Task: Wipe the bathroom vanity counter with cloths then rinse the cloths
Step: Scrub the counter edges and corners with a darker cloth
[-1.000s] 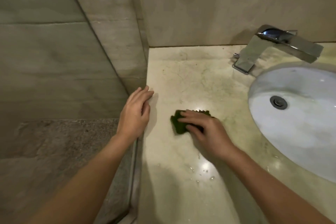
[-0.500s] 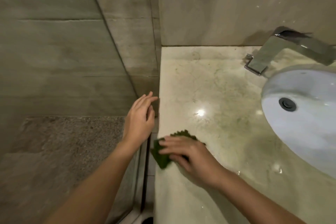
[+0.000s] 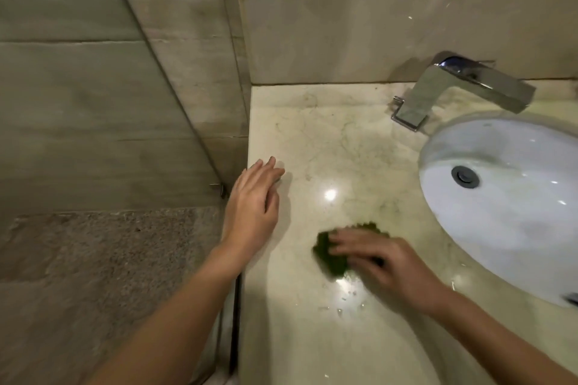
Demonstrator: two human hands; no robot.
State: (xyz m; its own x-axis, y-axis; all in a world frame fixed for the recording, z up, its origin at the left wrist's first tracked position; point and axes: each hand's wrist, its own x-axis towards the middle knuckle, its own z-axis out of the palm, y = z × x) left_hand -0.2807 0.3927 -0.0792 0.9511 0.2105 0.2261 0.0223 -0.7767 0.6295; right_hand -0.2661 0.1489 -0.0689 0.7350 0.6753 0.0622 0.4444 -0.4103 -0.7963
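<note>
green cloth (image 3: pixel 331 259) sits on the bench (image 3: pixel 312 337), 8 o'clock of the sink (image 3: pixel 516 228), pressed under the right hand's (image 3: pixel 384 266) straight fingers to scrub; left hand (image 3: pixel 250 206), fingers open, likely braces at the cloth's 10 o'clock.

Green cloth (image 3: pixel 333 259), cream veined counter (image 3: pixel 328 141), white basin (image 3: pixel 516 212), chrome tap (image 3: pixel 463 87)

Cloth (image 3: pixel 331 259): dark green, bunched, motion-blurred. Lies on counter (image 3: pixel 328 141) left of basin (image 3: pixel 516 212), partly under right hand (image 3: pixel 391 269). Counter: pale veined marble, glossy, droplets just in front of cloth.
</note>
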